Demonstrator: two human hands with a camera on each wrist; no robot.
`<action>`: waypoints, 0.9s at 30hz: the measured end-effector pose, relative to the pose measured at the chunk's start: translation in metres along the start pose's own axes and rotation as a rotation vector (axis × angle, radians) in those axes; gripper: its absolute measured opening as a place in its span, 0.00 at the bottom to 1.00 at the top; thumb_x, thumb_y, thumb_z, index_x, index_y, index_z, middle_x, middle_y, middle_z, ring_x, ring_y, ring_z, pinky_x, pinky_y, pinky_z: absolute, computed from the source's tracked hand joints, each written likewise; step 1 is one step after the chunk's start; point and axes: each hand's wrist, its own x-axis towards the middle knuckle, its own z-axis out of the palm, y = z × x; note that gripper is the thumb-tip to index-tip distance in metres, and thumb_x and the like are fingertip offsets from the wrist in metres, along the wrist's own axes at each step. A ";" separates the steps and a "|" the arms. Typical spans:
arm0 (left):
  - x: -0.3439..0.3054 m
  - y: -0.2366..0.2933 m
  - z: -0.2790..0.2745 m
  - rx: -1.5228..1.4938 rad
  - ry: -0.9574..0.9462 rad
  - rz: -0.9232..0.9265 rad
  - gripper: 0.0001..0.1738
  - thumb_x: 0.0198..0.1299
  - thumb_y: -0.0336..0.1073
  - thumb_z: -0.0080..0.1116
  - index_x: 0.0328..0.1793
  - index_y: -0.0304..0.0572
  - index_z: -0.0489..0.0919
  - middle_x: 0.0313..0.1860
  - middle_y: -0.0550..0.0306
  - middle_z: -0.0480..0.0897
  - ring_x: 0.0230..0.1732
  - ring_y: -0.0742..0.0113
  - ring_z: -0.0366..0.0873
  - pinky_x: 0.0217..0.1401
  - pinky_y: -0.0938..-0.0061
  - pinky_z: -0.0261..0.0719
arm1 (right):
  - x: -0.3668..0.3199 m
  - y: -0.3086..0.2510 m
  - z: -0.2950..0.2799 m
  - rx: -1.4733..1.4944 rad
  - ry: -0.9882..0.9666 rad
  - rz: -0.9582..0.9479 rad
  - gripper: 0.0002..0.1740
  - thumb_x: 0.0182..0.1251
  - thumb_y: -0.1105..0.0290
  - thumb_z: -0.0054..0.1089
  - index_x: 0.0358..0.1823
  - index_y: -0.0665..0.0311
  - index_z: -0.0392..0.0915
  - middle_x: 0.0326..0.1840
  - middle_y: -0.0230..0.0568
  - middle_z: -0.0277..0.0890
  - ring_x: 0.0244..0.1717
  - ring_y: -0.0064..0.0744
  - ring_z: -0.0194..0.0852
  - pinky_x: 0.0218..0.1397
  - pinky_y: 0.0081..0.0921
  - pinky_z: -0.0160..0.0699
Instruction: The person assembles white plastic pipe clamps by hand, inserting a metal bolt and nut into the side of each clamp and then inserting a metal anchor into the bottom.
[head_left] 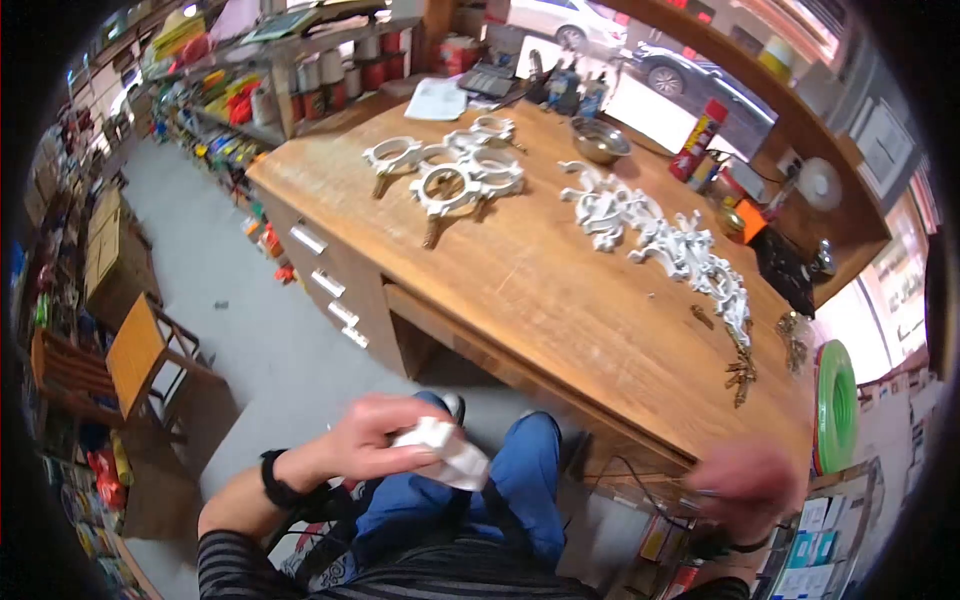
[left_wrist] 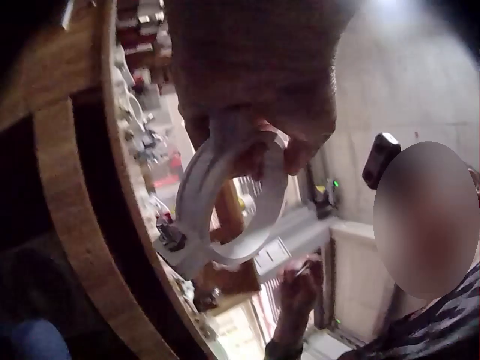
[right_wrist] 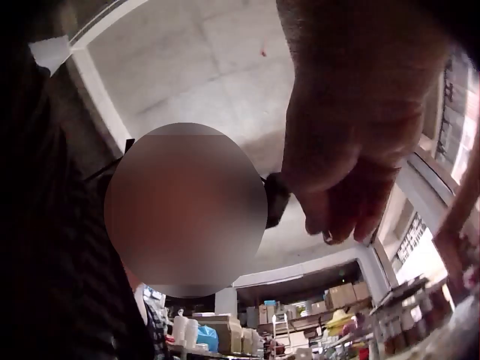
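Near my lap in the head view, my left hand grips a white plastic ring clamp between thumb and fingers. The left wrist view shows the clamp as a full ring hanging below the fingers. Off the desk's front right edge, my right hand is blurred, its fingers curled together. A small thin shiny piece shows at its fingertips; its kind is too small to make out. Several joined white ring clamps lie on the desk's far left, and many loose curved white clamp halves form a heap on the right.
The wooden desk spans the view. Brass-coloured screws lie at its right end. A metal bowl, a spray can and papers stand along the back. A green hose coil is at the right, a chair at the left.
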 end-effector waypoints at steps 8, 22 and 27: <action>0.183 -0.014 0.073 -0.632 -0.410 -0.218 0.15 0.58 0.38 0.51 0.48 0.39 0.72 0.22 0.68 0.71 0.19 0.83 0.66 0.19 0.88 0.64 | 0.032 0.042 -0.041 0.066 0.245 0.015 0.11 0.45 0.82 0.63 0.31 0.68 0.72 0.27 0.44 0.78 0.28 0.34 0.77 0.31 0.26 0.75; 0.303 -0.093 0.136 -0.844 -0.389 -0.224 0.16 0.60 0.36 0.49 0.51 0.36 0.71 0.19 0.66 0.68 0.15 0.81 0.63 0.16 0.85 0.61 | 0.028 0.206 -0.033 0.263 0.691 0.332 0.07 0.51 0.80 0.60 0.32 0.70 0.74 0.31 0.39 0.77 0.33 0.21 0.74 0.37 0.16 0.72; 0.301 -0.092 0.124 -0.684 -0.365 -0.165 0.14 0.58 0.34 0.51 0.49 0.35 0.72 0.20 0.67 0.71 0.14 0.83 0.63 0.15 0.86 0.61 | 0.037 0.213 -0.024 0.370 0.747 0.501 0.07 0.51 0.80 0.59 0.31 0.72 0.72 0.31 0.42 0.77 0.31 0.22 0.75 0.36 0.16 0.74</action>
